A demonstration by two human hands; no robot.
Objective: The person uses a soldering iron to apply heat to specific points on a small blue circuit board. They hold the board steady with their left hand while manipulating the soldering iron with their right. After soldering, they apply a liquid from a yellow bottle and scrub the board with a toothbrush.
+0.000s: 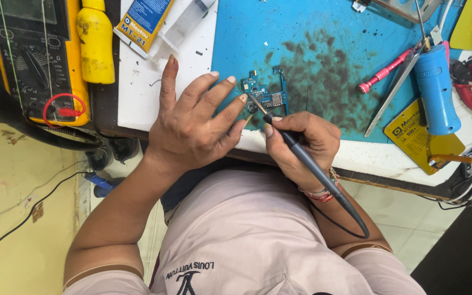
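Board (265,96): small blue circuit board, irregular outline w/ notched top arm, silver chips and a metal socket on its face. Lies flat on blue mat (312,33), near the mat's front edge, beside a dark sooty smear.

Iron (307,158): thin black soldering iron, metal tip resting on the board's left part; black cord loops back under the wrist.

R hand (301,145): closed round the iron in a pen grip, just below-right of board.

L hand (192,123): open, fingers spread; index and middle fingertips touch the board's left edge, palm on the white bench (143,82). Holds nothing.

Containers:
- Yellow bottle (96,41), capped, upright-looking from above, left of bench; contents not visible.
- Tube (144,22), blue/yellow label, on the bench top-left; clear syringe (181,24) just beside it, contents can't tell.

Other items:
- Multimeter (34,54), yellow/black, far left, red lead coiled on it.
- Blue cylindrical tool (435,87), right of mat.
- Tweezers (391,93), pink-handled driver (383,72), near blue tool.
- Red pliers (468,87), far right.
- Yellow card (419,136), front right.
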